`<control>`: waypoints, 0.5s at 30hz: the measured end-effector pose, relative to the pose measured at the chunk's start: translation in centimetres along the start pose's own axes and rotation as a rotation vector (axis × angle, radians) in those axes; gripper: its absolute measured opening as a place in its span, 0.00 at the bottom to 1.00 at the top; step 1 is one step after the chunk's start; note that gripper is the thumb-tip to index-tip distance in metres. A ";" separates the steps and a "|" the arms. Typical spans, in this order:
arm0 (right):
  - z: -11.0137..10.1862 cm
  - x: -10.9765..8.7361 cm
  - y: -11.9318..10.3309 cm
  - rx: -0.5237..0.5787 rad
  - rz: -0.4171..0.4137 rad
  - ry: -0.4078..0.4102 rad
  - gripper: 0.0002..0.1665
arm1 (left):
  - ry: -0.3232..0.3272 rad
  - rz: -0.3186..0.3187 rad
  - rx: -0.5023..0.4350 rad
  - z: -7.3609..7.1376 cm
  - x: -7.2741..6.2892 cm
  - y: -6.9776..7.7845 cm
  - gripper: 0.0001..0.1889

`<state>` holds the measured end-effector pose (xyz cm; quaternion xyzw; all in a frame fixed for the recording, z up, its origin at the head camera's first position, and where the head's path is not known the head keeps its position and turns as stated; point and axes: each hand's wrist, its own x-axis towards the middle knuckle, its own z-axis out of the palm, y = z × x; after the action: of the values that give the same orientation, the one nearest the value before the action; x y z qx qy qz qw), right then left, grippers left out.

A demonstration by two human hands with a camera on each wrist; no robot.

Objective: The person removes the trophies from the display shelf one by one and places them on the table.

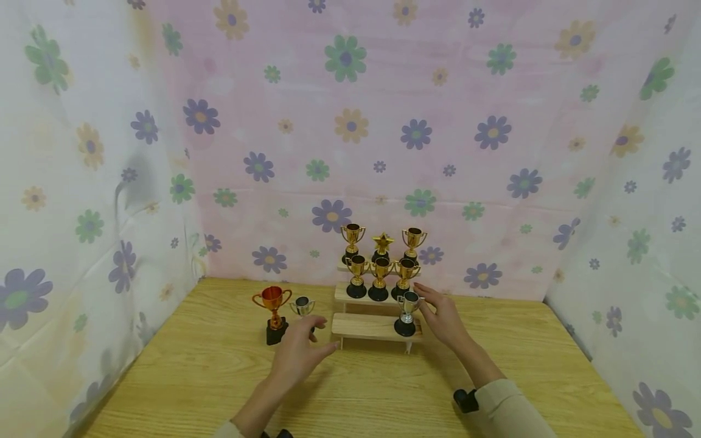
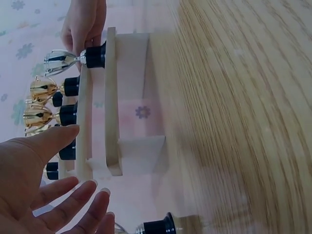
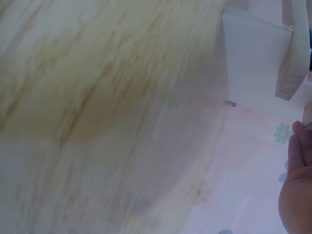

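A silver trophy cup (image 1: 407,309) on a black base stands upright at the right end of the lowest step of a wooden stand (image 1: 361,326). My right hand (image 1: 442,316) is beside that cup, fingertips by its handle; whether they touch it is unclear. My left hand (image 1: 298,348) has its thumb and fingers spread apart, with nothing visible between them. Just beyond its fingers, a second silver trophy cup (image 1: 302,306) is partly hidden by the hand. To its left stands an orange-red trophy cup (image 1: 272,299) on a black base.
Several gold trophy cups (image 1: 380,270) stand on the stand's upper steps, with a gold star trophy (image 1: 383,243) in the top row. The stand rests on a wood-grain table (image 1: 219,359). Flower-printed cloth (image 1: 350,170) encloses the back and sides.
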<state>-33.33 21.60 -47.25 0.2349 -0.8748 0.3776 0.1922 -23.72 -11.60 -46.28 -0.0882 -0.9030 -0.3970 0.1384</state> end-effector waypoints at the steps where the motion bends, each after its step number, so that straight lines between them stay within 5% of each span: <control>1: 0.0 0.0 0.0 0.001 -0.001 0.000 0.22 | -0.007 -0.003 -0.004 0.1 0.0 0.1 0.27; 15: 0.2 -0.2 0.0 -0.004 -0.023 0.011 0.21 | -0.035 0.025 0.035 0.9 0.6 1.2 0.27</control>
<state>-33.22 21.51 -47.43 0.2426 -0.8717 0.3750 0.2017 -24.16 -10.14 -45.85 -0.1038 -0.9109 -0.3779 0.1290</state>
